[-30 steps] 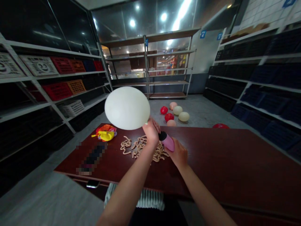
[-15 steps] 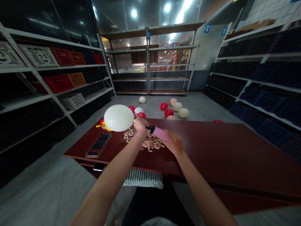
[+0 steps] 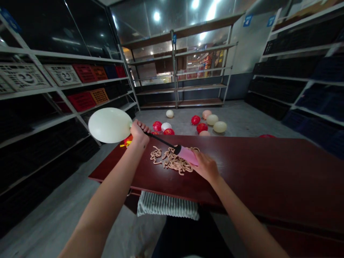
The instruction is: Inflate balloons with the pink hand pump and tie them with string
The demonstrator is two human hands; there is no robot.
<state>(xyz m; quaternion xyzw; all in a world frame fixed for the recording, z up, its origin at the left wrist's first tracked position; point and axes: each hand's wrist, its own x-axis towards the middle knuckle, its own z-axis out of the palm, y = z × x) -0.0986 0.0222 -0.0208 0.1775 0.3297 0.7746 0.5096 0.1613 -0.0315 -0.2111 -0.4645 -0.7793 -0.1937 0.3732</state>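
My left hand (image 3: pixel 139 131) is closed around the neck of an inflated cream balloon (image 3: pixel 109 125) and the tip of a pump's thin black rod (image 3: pixel 159 140), held out to the left above the table's far left corner. My right hand (image 3: pixel 205 167) grips the pink barrel of the hand pump (image 3: pixel 187 155), which is drawn out along the rod. Under the pump lies a heap of limp tan uninflated balloons (image 3: pixel 171 161) on the dark red table (image 3: pixel 268 172).
Several inflated red and cream balloons (image 3: pixel 212 119) lie on the floor beyond the table. A few coloured limp balloons (image 3: pixel 126 142) show at the table's left corner. Metal shelves with crates line the left, back and right. A ribbed grey cloth (image 3: pixel 166 206) hangs below the table edge.
My left hand has swung the balloon left and away from the barrel, so the pump's rod now shows extended. The view has shifted; the blurred dark object on the table is out of sight.
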